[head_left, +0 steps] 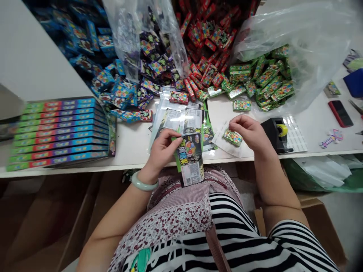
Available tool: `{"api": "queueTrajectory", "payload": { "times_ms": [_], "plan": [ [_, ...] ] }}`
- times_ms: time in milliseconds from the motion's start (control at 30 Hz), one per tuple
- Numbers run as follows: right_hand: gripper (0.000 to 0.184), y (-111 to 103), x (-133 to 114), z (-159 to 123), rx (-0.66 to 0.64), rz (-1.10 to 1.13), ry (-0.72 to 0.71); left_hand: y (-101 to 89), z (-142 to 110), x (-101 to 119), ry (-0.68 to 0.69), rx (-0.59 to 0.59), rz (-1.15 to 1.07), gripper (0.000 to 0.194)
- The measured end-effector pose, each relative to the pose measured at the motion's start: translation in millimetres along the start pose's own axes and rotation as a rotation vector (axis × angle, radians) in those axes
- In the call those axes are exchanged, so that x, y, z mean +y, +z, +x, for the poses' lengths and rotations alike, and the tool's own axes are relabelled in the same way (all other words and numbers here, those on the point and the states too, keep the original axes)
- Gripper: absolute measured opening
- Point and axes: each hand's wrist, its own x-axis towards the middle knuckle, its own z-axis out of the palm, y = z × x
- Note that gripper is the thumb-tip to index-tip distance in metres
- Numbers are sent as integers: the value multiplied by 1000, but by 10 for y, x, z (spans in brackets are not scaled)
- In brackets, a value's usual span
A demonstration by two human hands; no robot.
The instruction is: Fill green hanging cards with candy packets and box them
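My left hand (166, 148), with a pale green bangle at the wrist, pinches a flat black-and-green printed packet (190, 158) between thumb and fingers. The packet hangs over the table's front edge and has a pale label panel at its lower end. My right hand (247, 130) is closed, thumb against forefinger, just over a small green box (233, 138) lying on a white-and-clear wrapper (218, 140). What its fingertips hold, if anything, I cannot make out. Beyond my left hand lie more flat printed packets (194, 118), overlapping in a loose pile.
Piles of small blue boxes (117, 94), purple boxes (159, 66), red boxes (210, 71) and green boxes (269, 77) spread across the back among clear bags. Stacked colourful boxes (62, 132) stand left. A tape dispenser (273, 132) and phone (340, 113) lie right.
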Motion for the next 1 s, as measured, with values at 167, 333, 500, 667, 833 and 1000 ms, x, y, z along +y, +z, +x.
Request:
{"api": "queueTrajectory", "payload": {
  "times_ms": [167, 333, 500, 667, 833, 1000],
  "plan": [
    [25, 689, -438, 246, -431, -132, -154, 1, -39, 80, 56, -64, 64, 17],
    [20, 987, -462, 380, -539, -240, -2, -78, -50, 86, 98, -72, 40, 14],
    [24, 1047, -463, 410, -484, -291, 88, -80, -25, 34, 101, -48, 35, 18],
    [28, 1082, -492, 444, -474, -346, 82, -3, -4, -7, 111, 33, 58, 22],
    [32, 1111, -453, 522, -479, -275, 152, 36, 15, -14, 105, 66, 74, 17],
    [44, 1126, -355, 591, -586, 128, 561, 35, -82, -21, 52, 2, -69, 30]
  ]
}}
